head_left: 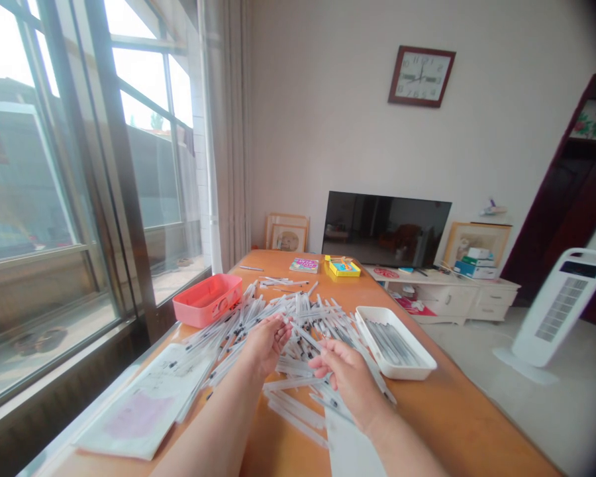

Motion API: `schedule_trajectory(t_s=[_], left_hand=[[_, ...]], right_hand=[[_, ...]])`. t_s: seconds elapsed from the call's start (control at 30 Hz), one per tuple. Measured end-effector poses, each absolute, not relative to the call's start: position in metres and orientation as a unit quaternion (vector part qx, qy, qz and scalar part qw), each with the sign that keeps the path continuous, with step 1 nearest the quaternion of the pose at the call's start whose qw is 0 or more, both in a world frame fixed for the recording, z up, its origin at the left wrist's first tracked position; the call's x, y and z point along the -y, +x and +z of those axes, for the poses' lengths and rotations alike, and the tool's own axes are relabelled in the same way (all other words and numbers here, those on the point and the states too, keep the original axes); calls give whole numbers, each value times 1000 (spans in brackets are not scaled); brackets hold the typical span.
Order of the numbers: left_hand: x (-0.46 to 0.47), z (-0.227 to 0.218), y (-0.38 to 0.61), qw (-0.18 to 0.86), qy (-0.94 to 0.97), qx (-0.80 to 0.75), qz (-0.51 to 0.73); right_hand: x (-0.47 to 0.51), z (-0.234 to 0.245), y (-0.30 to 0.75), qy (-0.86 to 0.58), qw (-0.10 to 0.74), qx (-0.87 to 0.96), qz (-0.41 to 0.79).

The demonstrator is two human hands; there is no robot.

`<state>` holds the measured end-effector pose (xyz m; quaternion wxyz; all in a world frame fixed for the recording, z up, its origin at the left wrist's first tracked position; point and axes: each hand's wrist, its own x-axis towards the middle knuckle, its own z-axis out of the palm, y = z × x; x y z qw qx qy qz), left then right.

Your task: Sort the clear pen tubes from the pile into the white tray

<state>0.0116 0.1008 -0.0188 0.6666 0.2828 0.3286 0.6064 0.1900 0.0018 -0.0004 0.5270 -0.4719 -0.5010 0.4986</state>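
Between my hands is a translucent white pen [304, 336], slanting down to the right. My left hand [268, 343] is closed, its fingertips pinching around the pen's upper end. The lower end lies between the thumb and fingers of my right hand [342, 372], also closed. Beneath and beyond both hands spreads a loose heap of similar clear pens [258, 311], many with black tips or caps. A few clear tubes [295, 414] lie nearer to me, below the right hand. Small details at my left fingertips are too fine to make out.
A red plastic basket [206, 306] stands left of the heap. On the right, a white tray [424, 368] holds dark, slim pens or refills. A printed plastic bag [134, 411] lies front left. Farther back are a booklet [304, 265] and a yellow box [345, 268].
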Motion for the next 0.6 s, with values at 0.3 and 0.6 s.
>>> schedule_trajectory(t_s=[0.3,0.6], left_hand=[[-95,-12,15,682,267,-330,595],[-90,-8,14,657,364,-364,551]], right_hand=[[-9,-6,193,-498,547,480,471],[-15,-5,205,-489,618,421,449]])
